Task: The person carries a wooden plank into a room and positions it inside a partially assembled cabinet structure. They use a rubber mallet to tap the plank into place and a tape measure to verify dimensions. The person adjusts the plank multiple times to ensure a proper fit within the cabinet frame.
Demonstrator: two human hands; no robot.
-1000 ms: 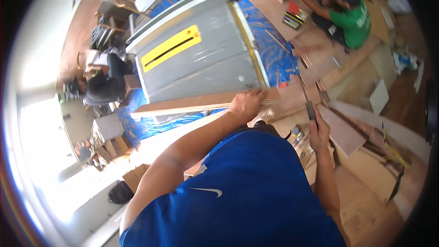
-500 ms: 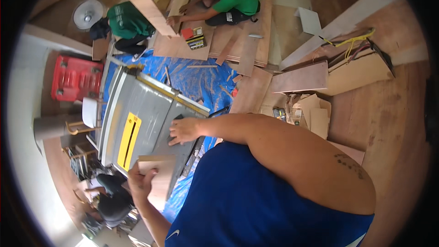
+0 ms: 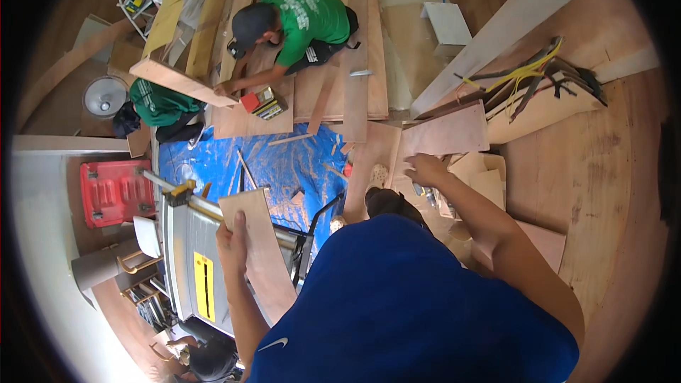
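My left hand [image 3: 230,245] is closed round the edge of a long, thin plywood board [image 3: 264,259], its thumb lying on the board's face. The board is tilted up in front of the near end of a grey table saw [image 3: 186,241], which has a yellow slotted insert [image 3: 204,287]. Out to the right, my right hand [image 3: 425,169] is in the air with fingers stretched and nothing visible in them. It overlaps the lower edge of a flat wooden panel [image 3: 448,132]; whether they touch I cannot tell.
A blue tarp [image 3: 284,159] with wood scraps covers the floor ahead. One co-worker in green [image 3: 312,18] kneels by a raised plank [image 3: 183,81]; another [image 3: 162,106] crouches at left. A third person [image 3: 213,358] is low left. Cardboard boxes [image 3: 489,181] stand at right.
My right hand has left the saw's top and swung right toward the wooden panel. My left hand has raised the plywood board, and my view has shifted away from the saw.
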